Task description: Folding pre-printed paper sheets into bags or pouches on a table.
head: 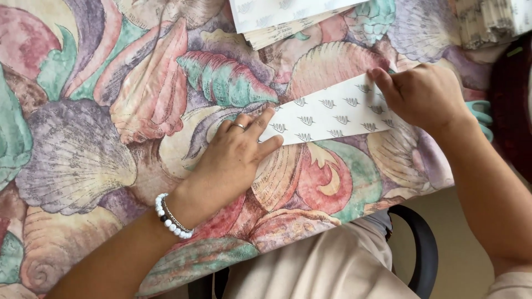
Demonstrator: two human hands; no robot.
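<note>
Paper strip pinned flat on the shell-print desk, both hands on it.

Long white paper strip (332,113) with rows of small grey leaf marks, lying flat and slanted, high end toward 2 o'clock, low end toward 8 o'clock. Left hand (235,158) pressing the low end, fingers (260,123) spread open and flat, nothing gripped; ring on one finger, white bead bracelet (173,217) at the wrist. Right hand (424,94) covering the high end, fingers bent down on the paper, grip hidden, cannot tell. Bare shell-patterned desk (100,111) wide open toward 9 o'clock; desk edge near at 5 o'clock. More patterned sheets (288,16) at 12 o'clock, well apart. Black chair arm (424,249) below the edge.
</note>
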